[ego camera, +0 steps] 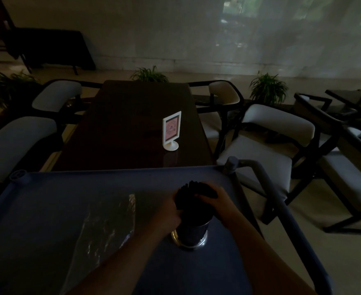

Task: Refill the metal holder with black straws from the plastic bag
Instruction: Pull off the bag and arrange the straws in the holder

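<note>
Light: very dim; dark things blend together.
Straws (194,195): a thick black bundle standing upright in the holder, lower centre of the frame, its top fanning out a little above the rim.
Holder (191,234): a shiny metal cup on a round base, standing on the cart just right of the bag and apart from it.
Right hand (217,202): comes in from the lower right; its fingers are curled over the upper right side of the straws and clasp them.
Left hand (171,211): comes in from the bottom centre and lies against the left side of the straws, just above the holder's rim. Its fingers are lost in the dark of the bundle, so I cannot tell whether they wrap round it or only press on it.
Bag (108,222): clear crinkled plastic lying flat on the cart, lower left of centre, with neither hand on it.
Cart (68,188): a blue-grey tray top with raised edges filling the lower frame, and a tubular handle on its right.
Table (132,124): dark wood, beyond the cart in mid-frame.
Sign (171,130): a small white framed stand, upright on the right part of the table.
Chairs (277,124): dark frames with pale cushions, on both sides of the table.
Plants (268,88): green tufts on the floor along the far wall, upper frame.
</note>
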A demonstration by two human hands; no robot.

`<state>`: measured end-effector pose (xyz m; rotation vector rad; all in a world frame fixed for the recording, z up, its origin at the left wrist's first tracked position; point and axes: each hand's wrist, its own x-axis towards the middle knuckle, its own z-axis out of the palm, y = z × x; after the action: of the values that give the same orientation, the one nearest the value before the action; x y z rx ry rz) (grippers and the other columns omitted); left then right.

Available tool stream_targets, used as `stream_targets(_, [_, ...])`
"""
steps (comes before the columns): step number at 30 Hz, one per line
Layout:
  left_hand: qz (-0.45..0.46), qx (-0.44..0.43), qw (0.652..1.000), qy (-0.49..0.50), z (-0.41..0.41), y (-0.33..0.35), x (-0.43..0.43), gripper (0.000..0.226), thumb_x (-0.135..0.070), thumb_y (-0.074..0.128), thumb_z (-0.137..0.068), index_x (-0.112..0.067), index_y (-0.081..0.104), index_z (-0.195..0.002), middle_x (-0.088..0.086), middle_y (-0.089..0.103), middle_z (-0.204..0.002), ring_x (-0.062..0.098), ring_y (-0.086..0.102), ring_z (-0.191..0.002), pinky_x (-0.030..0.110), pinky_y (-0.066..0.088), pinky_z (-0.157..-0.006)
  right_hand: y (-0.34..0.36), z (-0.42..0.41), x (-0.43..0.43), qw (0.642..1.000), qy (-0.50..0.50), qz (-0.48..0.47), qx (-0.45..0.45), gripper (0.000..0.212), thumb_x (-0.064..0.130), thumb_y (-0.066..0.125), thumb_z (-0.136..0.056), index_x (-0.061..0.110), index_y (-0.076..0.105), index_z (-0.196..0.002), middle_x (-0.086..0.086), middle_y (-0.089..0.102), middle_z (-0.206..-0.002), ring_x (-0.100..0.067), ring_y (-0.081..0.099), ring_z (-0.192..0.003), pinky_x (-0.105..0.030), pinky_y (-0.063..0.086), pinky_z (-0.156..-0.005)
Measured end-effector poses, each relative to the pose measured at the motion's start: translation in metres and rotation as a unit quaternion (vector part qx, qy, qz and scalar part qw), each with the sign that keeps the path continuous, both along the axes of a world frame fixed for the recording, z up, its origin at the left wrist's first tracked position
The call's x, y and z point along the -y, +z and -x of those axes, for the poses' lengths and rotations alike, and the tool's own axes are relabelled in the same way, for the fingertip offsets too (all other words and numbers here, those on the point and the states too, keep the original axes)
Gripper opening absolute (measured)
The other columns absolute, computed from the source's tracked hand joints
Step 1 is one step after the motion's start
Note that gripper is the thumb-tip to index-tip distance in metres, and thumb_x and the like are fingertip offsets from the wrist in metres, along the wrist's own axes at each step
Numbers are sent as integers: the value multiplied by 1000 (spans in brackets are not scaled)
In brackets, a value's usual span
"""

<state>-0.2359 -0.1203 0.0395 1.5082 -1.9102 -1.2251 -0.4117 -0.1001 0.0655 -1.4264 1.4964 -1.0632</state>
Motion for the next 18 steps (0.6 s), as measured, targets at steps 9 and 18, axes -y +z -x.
stream_targets(9, [31, -77, 994, 66, 17, 5, -11, 26, 3, 48, -96, -17, 58, -84, -7, 60, -84, 0, 55, -79, 16, 48, -73, 3, -11, 0, 993, -115, 34, 25, 21, 1, 62, -90, 19, 59, -80, 2, 65, -78, -1, 62, -71, -21, 48, -70])
stream_targets(18, [-11, -144, 987, 68, 17, 11, -8, 36, 4, 49, -94, -8, 53, -127, -11, 60, -101, 19, 57, -110, 13, 46, -89, 47, -7, 5, 975, -152, 96, 134, 11, 4, 53, -95, 12, 58, -89, -6, 75, -79, -19, 72, -72, -24, 58, -64])
